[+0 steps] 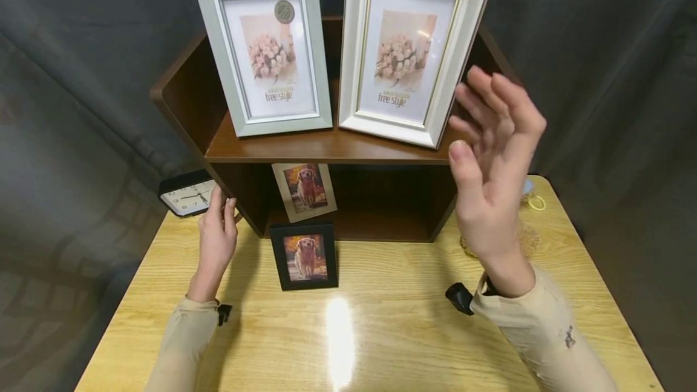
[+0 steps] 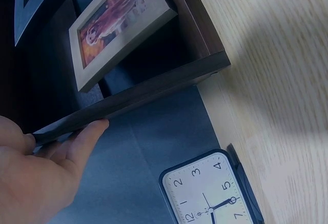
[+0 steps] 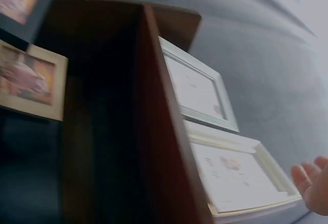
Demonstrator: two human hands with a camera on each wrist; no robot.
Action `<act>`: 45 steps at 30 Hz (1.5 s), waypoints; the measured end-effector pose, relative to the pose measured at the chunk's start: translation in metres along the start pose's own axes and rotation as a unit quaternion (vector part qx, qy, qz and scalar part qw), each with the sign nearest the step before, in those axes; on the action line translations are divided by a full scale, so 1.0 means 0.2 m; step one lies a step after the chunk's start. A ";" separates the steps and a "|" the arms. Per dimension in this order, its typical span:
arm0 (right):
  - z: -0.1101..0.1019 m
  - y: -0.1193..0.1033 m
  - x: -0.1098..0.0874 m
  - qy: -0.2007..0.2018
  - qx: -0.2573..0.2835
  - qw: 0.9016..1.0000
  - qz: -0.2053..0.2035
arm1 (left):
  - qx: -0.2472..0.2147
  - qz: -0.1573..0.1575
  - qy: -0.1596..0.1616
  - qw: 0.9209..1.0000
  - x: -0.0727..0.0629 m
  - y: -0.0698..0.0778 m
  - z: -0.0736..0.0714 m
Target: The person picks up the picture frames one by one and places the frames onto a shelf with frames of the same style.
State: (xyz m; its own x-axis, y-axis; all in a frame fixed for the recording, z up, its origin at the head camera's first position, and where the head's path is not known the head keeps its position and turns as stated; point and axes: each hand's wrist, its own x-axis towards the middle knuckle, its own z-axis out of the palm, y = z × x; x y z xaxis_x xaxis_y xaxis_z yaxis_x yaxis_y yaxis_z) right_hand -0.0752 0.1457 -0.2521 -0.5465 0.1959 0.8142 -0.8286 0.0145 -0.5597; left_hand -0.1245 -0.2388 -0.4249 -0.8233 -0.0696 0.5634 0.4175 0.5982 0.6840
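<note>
My left hand (image 1: 218, 231) holds the left side panel of a brown wooden shelf (image 1: 327, 149), its fingers along the outer face in the left wrist view. My right hand (image 1: 498, 180) is raised beside the white picture frame (image 1: 354, 47), fingers loosely bent and holding nothing. That frame and a pale green frame (image 1: 325, 95) stand side by side on the upper board, both with flower prints. Below, a beige frame (image 1: 288, 204) with a dog picture leans in the lower compartment, tilted. A black frame (image 1: 278, 259) with a dog picture stands on the table before it.
A black-rimmed clock (image 1: 185, 198) sits left of the shelf, close to my left hand. Behind my right wrist lie a gold lacy item (image 1: 528, 239) and a yellow ring (image 1: 536, 202). Dark curtains (image 1: 615, 77) hang around the wooden table (image 1: 392, 319).
</note>
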 end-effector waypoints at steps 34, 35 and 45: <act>0.00 0.51 -0.83 -0.202 -0.072 0.968 0.132 | 0.000 -0.004 -0.007 1.000 0.00 0.01 0.00; 0.01 0.52 -0.84 -0.205 -0.072 0.966 0.137 | 0.002 -0.003 -0.006 1.000 0.00 0.01 0.00; 0.06 0.60 -0.92 -0.272 -0.022 0.936 0.220 | 0.000 -0.001 -0.006 1.000 0.00 0.01 -0.01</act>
State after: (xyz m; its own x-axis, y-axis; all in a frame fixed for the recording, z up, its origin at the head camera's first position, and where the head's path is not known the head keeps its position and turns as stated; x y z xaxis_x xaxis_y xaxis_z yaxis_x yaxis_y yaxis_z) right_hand -0.0755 0.0996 -0.4677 -0.8247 -0.3366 0.4545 -0.5094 0.0928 -0.8555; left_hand -0.1229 -0.2386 -0.4226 -0.8288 -0.0622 0.5561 0.4150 0.5983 0.6854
